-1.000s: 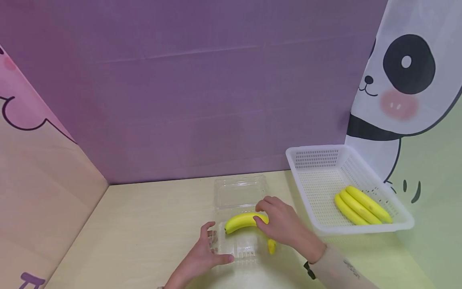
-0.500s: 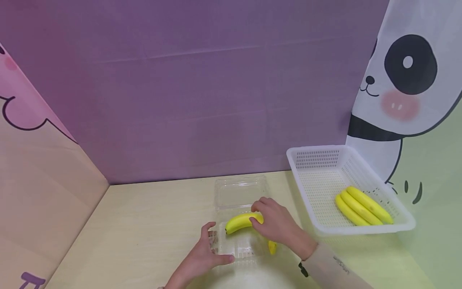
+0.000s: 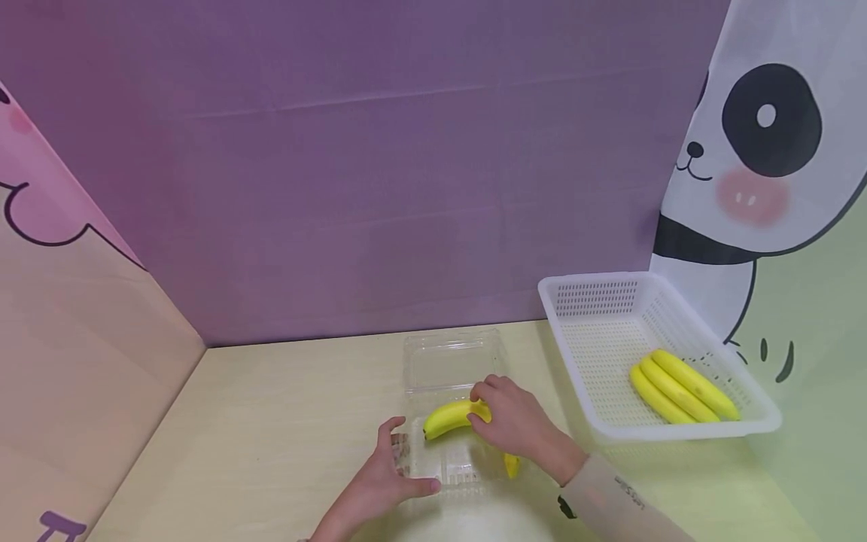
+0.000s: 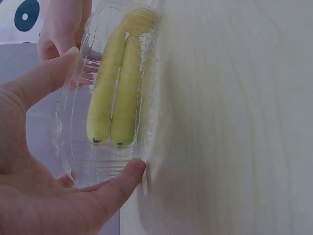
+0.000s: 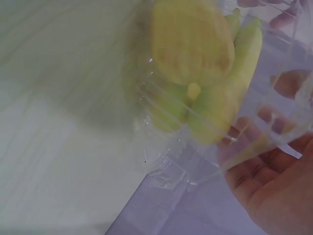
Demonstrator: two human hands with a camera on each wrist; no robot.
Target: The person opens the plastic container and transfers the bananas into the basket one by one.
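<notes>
A yellow banana bunch (image 3: 448,418) lies in a clear hinged plastic container (image 3: 433,470), whose lid (image 3: 452,361) is folded back. Through the plastic wall, the left wrist view shows two bananas (image 4: 105,98) side by side with a thick stem end (image 4: 139,20) at the top. My left hand (image 3: 377,478) grips the container's left side, thumb at the near corner and fingers at the far side. My right hand (image 3: 511,421) holds the bunch near its curve, thumb and fingertips on either side. In the right wrist view, the blunt stem (image 5: 193,41) faces the camera.
A white perforated basket (image 3: 576,361) with three bananas (image 3: 684,388) stands at the right by the panda-print wall. A pale tabletop (image 3: 284,421) runs left of the container. A purple cloth wall (image 3: 352,188) rises behind.
My right hand has shifted slightly left and down along the banana bunch. The left hand, container and basket have stayed in place.
</notes>
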